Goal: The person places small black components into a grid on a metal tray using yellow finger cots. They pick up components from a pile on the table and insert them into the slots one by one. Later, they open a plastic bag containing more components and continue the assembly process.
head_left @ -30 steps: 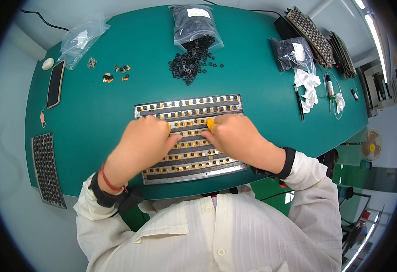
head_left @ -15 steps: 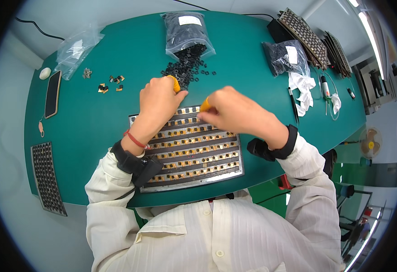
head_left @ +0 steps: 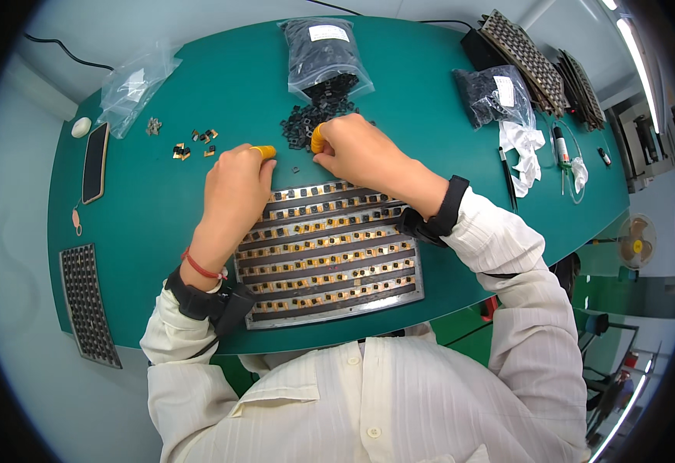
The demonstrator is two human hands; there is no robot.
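A metal tray [head_left: 330,305] lies on the table in front of me, with rows of small black pieces on gold-coloured contacts. Past its far edge is a heap of small black plastic parts [head_left: 299,127], spilling from a clear zip bag [head_left: 326,54]. My right hand [head_left: 364,154], a yellow finger cot on one finger, is at the heap's near right side with thumb and finger pinched. My left hand [head_left: 233,185], also with a yellow cot, hovers by the tray's far left corner, fingers curled together. Whatever either holds is too small or hidden. One loose black part [head_left: 296,170] lies between them.
At the left are a phone [head_left: 95,163], an empty clear bag [head_left: 137,85], small gold-and-black pieces [head_left: 182,150] and another filled tray [head_left: 89,305]. To the right lie a second bag of black parts [head_left: 492,96], white tissue [head_left: 523,154], tweezers [head_left: 507,177] and stacked trays [head_left: 526,65].
My right hand has moved from over the tray's far edge up and left to the black heap. My left hand has drawn back left and nearer, away from the heap.
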